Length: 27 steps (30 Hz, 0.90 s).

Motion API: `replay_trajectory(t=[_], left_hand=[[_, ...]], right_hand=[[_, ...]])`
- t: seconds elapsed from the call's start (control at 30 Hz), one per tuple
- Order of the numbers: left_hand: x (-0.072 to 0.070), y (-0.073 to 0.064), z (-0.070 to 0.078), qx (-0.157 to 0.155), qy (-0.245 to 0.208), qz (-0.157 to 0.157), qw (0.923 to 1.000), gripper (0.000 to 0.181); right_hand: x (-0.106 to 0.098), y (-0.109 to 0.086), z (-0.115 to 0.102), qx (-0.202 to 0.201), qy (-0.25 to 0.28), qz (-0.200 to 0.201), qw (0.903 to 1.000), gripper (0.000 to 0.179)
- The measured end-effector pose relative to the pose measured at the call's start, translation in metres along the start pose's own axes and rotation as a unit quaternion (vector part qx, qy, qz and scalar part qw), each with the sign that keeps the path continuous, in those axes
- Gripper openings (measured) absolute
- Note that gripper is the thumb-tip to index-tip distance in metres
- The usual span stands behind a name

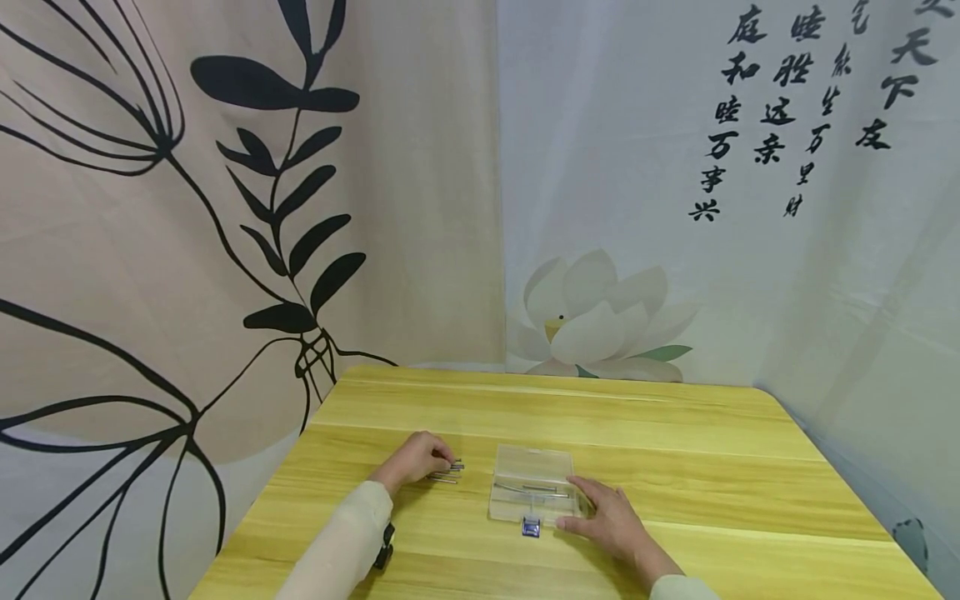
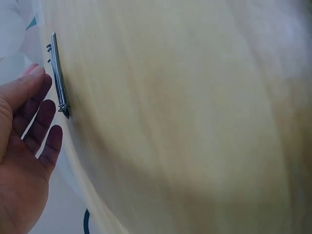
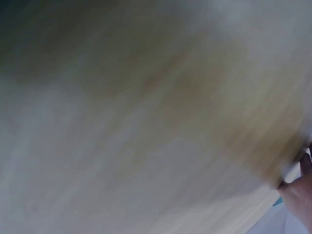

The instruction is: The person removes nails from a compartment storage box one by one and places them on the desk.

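My left hand (image 1: 418,460) is at a small bunch of slim metal rods (image 1: 447,477) on the table, left of the box. In the left wrist view the shiny rods (image 2: 59,78) lie close together, one end pointed, just beyond the thumb and loosely bent fingers; no grip on them shows. A clear plastic box (image 1: 534,457) stands with its lid raised, and a few thin metal rods (image 1: 551,492) lie inside. My right hand (image 1: 611,525) holds the box's right side, thumb at the front and fingers farther back. The right wrist view is blurred and shows little of this hand.
A small blue piece (image 1: 531,527) sits at the box's front edge. The wooden table (image 1: 712,450) extends around both hands, and a printed curtain (image 1: 420,208) hangs behind its far edge. A black band (image 1: 385,547) is on the left sleeve.
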State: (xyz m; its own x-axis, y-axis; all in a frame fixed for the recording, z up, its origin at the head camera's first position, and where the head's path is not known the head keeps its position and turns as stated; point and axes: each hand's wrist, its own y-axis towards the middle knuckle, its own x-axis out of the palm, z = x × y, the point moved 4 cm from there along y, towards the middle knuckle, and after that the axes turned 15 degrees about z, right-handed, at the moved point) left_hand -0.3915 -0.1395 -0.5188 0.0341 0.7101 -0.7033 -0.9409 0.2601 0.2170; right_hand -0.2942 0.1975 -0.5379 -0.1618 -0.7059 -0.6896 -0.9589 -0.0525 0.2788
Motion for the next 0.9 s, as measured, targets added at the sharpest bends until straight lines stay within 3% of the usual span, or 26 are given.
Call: replay_trajectory(t=[0.5,0.9], left_hand=[[-0.006,0.007,0.007,-0.012,-0.022,0.017,0.9995,0.013],[0.001,0.015,0.029,-0.002,-0.036,0.003,0.9993,0.019]], right_hand=[[0.0,0.0,0.001,0.002,-0.001,-0.003,1.0,0.079],[-0.001,0.0,0.0,0.006,0.004,-0.005,1.0,0.079]])
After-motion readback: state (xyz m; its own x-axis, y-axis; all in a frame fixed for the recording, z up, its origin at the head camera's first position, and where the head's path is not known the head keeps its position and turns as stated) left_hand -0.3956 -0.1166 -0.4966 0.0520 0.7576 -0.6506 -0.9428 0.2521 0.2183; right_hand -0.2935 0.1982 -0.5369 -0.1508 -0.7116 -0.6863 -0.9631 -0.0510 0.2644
